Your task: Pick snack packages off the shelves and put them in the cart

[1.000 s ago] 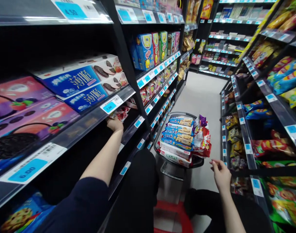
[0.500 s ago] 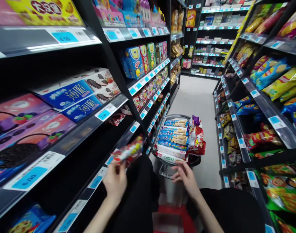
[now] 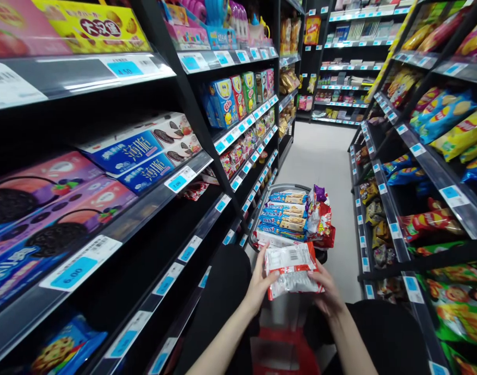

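Note:
Between my two hands is a red and silver snack packet (image 3: 292, 271), its printed back with a barcode facing up. My left hand (image 3: 260, 284) grips its left edge, thumb on top. On the right edge, my right hand (image 3: 329, 291) holds it with the thumb over the wrapper and the other fingers underneath. Just beyond the packet stands a grey basket (image 3: 289, 186) filled with blue cookie packs (image 3: 283, 221) in a row. Red snack bags (image 3: 325, 224) and a small purple one (image 3: 320, 193) lie at its right side. The packet hides the basket's near end.
Shelves with blue price tags line both sides. On the left are blue biscuit boxes (image 3: 138, 151), purple cookie boxes (image 3: 66, 198) and a blue cookie bag (image 3: 72, 346); chip bags (image 3: 463, 133) fill the right. Something red (image 3: 287, 351) lies below, between my knees.
My left hand has carried the packet from beside the left shelf rightward to in front of the basket. My right hand, free before, now holds its other edge.

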Demonstrator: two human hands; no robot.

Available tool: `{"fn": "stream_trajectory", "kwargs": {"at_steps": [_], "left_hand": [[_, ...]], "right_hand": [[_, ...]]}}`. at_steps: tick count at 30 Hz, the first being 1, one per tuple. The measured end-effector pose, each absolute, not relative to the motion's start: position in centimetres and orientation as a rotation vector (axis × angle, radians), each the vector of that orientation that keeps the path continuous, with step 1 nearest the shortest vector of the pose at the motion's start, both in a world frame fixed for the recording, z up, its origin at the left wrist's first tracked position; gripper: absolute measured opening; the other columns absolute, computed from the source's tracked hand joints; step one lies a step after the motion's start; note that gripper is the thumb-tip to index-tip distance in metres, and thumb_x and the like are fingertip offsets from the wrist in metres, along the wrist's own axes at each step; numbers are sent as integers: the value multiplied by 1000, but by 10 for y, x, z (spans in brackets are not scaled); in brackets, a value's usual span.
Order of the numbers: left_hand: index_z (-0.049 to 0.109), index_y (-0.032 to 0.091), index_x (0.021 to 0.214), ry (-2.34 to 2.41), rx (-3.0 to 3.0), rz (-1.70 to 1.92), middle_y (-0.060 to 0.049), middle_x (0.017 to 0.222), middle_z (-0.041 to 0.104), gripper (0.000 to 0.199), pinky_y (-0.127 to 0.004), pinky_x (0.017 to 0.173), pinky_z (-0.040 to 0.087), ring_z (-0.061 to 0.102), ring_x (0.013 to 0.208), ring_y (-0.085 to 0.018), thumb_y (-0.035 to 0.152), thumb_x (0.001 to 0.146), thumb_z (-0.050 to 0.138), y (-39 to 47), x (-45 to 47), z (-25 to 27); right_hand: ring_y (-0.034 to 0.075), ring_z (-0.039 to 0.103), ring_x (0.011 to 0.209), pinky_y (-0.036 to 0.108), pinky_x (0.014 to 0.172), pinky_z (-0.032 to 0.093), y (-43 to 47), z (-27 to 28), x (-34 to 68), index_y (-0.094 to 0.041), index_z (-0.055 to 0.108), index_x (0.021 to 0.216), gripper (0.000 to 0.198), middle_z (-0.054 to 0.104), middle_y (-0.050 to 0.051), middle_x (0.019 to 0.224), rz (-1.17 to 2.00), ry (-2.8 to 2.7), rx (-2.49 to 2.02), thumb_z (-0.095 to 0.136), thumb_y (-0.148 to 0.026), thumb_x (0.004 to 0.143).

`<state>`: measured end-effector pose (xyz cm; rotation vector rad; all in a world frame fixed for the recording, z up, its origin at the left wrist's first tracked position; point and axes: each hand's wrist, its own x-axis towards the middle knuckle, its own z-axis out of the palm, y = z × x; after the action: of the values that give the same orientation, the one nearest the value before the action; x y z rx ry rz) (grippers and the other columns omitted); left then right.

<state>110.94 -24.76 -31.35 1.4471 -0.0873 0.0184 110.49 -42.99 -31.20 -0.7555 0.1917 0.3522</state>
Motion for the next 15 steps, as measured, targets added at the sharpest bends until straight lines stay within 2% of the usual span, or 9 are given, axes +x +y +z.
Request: {"fn": "stream_trajectory", "kwargs": {"at_steps": [3,4,5,6,8,10,12,15], "left_hand": [[9,29,142,-33,1096,-154,-15,129,46,103,-41,91,43,52,111,-28,33,62,75,-255,1114,-324],[9,30,141,-20,1067,-165,-14,126,49,107,-40,89,45,54,107,-27,29,59,77,-255,1116,-327],[17,29,140,-11,1068,-168,-13,123,51,105,-39,88,46,56,105,-26,26,56,79,-254,1118,-329],[30,26,136,-2,1098,-175,-12,119,55,96,-37,86,47,58,102,-26,24,54,80,-252,1120,-332],[58,16,113,44,1222,-207,-12,104,63,66,-34,81,49,61,92,-25,24,52,80,-249,1123,-337],[68,10,93,113,1371,-239,-11,89,67,45,-32,74,51,63,81,-23,26,53,79,-245,1125,-340],[70,10,89,147,1463,-243,-11,86,69,39,-32,72,50,63,79,-23,26,54,77,-243,1126,-340],[72,11,90,126,1514,-222,-10,90,69,37,-30,76,49,63,84,-23,23,55,75,-242,1126,-335]], "right_hand": [[26,59,98,40,86,46,-425,-320,1105,-22,45,127,66,62,8,111,325,183,-843,69,-26,66],[27,58,101,41,87,45,-424,-322,1106,-22,44,128,67,60,8,114,294,187,-894,69,-28,67],[27,57,103,41,88,45,-425,-324,1107,-23,42,129,69,58,9,117,249,190,-958,70,-30,67],[27,55,106,41,89,44,-426,-326,1108,-23,39,131,73,56,9,120,196,185,-1031,70,-31,66],[25,54,108,40,91,44,-433,-330,1110,-24,30,137,82,54,10,122,109,138,-1166,71,-31,67],[24,57,103,39,87,46,-443,-333,1111,-25,27,138,84,56,10,120,103,57,-1263,72,-30,67],[24,61,93,37,79,50,-452,-334,1112,-23,42,131,71,61,9,111,147,-4,-1378,72,-32,67],[23,63,78,34,69,52,-459,-335,1112,-18,66,102,41,67,8,92,120,-5,-1634,71,-37,66]]}}
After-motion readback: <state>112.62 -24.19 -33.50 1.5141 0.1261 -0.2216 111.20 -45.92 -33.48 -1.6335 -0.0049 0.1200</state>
